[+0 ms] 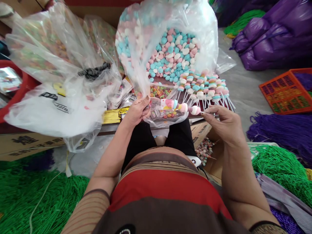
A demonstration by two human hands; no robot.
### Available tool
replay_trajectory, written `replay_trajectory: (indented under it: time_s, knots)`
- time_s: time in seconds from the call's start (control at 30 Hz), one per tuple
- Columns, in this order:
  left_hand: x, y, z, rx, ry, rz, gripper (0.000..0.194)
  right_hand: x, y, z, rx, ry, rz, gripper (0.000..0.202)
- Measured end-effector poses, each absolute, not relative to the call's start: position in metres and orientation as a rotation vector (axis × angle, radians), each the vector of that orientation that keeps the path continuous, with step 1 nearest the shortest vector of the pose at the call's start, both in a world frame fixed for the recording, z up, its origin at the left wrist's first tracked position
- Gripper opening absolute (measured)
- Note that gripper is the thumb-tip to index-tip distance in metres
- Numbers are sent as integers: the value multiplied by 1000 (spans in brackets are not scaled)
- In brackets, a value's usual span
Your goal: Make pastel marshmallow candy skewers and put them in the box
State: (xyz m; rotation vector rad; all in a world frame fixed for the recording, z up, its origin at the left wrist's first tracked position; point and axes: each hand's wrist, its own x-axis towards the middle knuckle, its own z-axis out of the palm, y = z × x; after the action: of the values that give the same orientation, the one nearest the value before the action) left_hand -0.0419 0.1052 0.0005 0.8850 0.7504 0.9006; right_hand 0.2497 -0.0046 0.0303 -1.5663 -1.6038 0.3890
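My left hand (139, 111) is closed on the edge of a small clear printed wrapper (162, 104) over the front of the table. Between the fingertips of my right hand (223, 121) is the white stick of a candy skewer (184, 108). Pink, white and blue candies are threaded along it, and its far end lies at or inside the wrapper; which one is hard to tell. Just behind my right hand lies a pile of finished-looking candy skewers (204, 85) with white sticks. Ring candies (161, 91) sit in a clear bag behind the wrapper.
A big clear bag of pink, white and blue candies (170, 53) stands behind. Plastic bags (60, 107), yellow strips (111, 117) and printed packets (120, 94) are at the left. A cardboard box (215, 156) with more skewers is below right. An orange crate (285, 92) stands far right.
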Motion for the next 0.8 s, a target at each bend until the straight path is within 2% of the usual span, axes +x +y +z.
replay_trajectory:
  time_s: [0.13,0.37,0.53,0.73,0.8]
  knots:
    - [-43,106,0,879,798,882,37,249,-5,33,-1563,-1661,389,6]
    - [-34,99,9,959,799,770,50,240,-3,32,-1511,-1627,374,5]
    - [-36,97,12,936,714,754,54,234,-5,24,-1536,-1516,514,15]
    - [-42,95,21,765,561,774,75,223,-10,12,-1553,-1353,742,28]
    - [-38,93,24,770,560,831,70,217,-9,10,-1518,-1305,790,30]
